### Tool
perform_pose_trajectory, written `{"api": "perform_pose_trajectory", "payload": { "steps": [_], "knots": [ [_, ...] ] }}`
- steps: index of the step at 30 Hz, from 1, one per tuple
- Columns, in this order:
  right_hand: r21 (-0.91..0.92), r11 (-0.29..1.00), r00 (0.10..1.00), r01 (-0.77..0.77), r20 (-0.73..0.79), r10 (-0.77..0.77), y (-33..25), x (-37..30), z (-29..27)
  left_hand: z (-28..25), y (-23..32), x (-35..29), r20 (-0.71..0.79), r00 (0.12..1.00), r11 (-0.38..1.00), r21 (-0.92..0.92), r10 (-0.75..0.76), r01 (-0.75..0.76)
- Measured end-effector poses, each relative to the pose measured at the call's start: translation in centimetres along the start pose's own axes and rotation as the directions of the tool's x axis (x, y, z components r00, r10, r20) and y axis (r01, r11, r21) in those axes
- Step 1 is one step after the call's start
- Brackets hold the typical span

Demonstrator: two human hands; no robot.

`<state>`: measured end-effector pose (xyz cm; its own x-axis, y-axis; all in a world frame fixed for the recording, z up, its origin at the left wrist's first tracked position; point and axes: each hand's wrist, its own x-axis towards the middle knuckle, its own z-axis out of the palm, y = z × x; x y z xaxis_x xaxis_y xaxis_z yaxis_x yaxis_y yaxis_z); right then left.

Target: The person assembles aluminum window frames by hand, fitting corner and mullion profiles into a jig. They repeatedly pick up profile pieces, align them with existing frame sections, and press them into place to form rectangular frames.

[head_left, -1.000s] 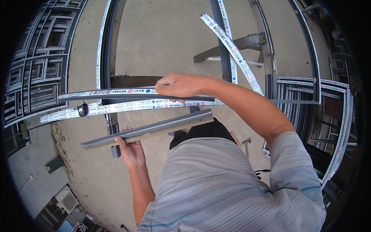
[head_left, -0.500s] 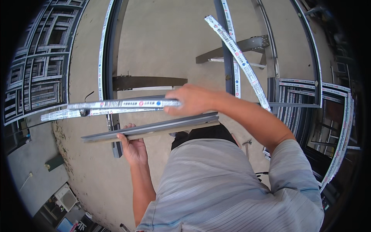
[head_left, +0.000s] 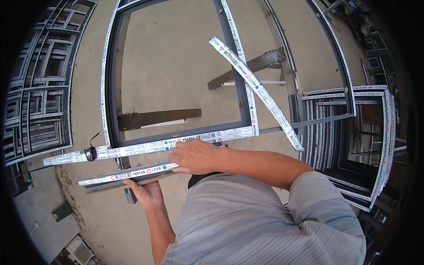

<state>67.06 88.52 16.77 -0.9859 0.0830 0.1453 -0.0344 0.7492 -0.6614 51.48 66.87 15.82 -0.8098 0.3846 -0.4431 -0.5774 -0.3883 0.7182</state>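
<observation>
My left hand point(head_left: 149, 193) is closed around a grey metal profile point(head_left: 99, 188) from below, its thumb on the near side. Against that profile lies a second profile with white printed film point(head_left: 126, 175), the two running side by side. My right hand point(head_left: 192, 157) grips the filmed profile near its right end, knuckles up; its fingertips are partly hidden. Just beyond both hands runs the near rail of a large dark frame point(head_left: 145, 146), also covered in white film. A small black device with a thin wire point(head_left: 90, 153) sits on that rail's left end.
A loose filmed strip point(head_left: 256, 88) lies slantwise across the frame's middle bar. Brown metal supports point(head_left: 159, 118) show beneath. Stacked frames stand at right point(head_left: 384, 145), and lattice-like frames point(head_left: 39, 97) stand at far left. An outdoor air-conditioner unit point(head_left: 79, 251) is at lower left.
My right hand has brought the filmed profile down toward me, onto the grey one. My left hand still holds the grey profile, now a little lower in view. The view has shifted, showing more frame.
</observation>
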Motion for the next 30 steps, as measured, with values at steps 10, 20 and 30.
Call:
{"api": "perform_pose_trajectory", "payload": {
  "steps": [10, 20, 30],
  "knots": [
    [-0.026, 0.998, 0.998, 0.061, 0.0, -0.061, 0.3, -0.6, -0.1, 1.1, 0.3, 0.0, 0.02, 0.999, 0.985, -0.171, -0.036, 0.039],
    [0.06, 0.996, 0.997, -0.061, -0.045, 0.063, 0.6, -2.4, -1.7, 2.3, 0.8, 0.0, -0.016, 0.998, 0.978, -0.2, -0.058, 0.053],
    [-0.273, 0.443, 0.505, -0.854, -0.639, 0.58, 12.0, -19.2, -6.0, -0.4, 1.5, 0.9, -0.115, 0.991, 0.961, -0.273, -0.074, 0.04]
  ]
}}
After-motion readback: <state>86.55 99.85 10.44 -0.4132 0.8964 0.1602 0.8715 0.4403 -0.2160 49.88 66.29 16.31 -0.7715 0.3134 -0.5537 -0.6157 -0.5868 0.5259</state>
